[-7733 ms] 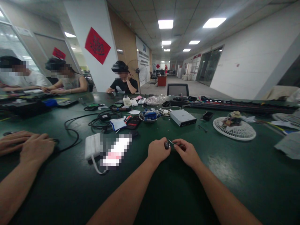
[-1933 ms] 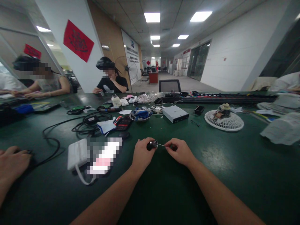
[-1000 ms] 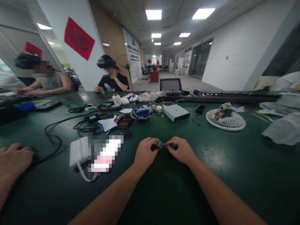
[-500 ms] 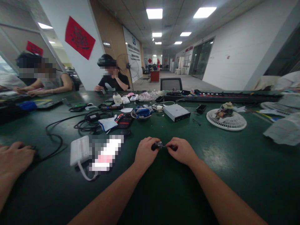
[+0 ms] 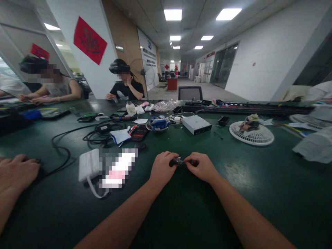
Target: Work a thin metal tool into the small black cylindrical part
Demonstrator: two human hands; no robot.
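My left hand is shut around a small dark cylindrical part with a shiny metal end. My right hand pinches a small dark-handled screwdriver, whose thin shaft runs toward that part. Both hands are close together above the green table mat, and the fingers hide most of the shaft. The nearest object is a white rectangular box with a cable, left of my left hand, next to a pixelated item.
Farther along the mat lie coiled black cables, a metal bowl holding blue items, a silver box and a white fan guard. A co-worker's hand rests at the left edge; other people sit across the table.
My hands have moved closer together, and less of the screwdriver's shaft shows between them. The dark part now sits deeper in my left fingers. The view has shifted only slightly.
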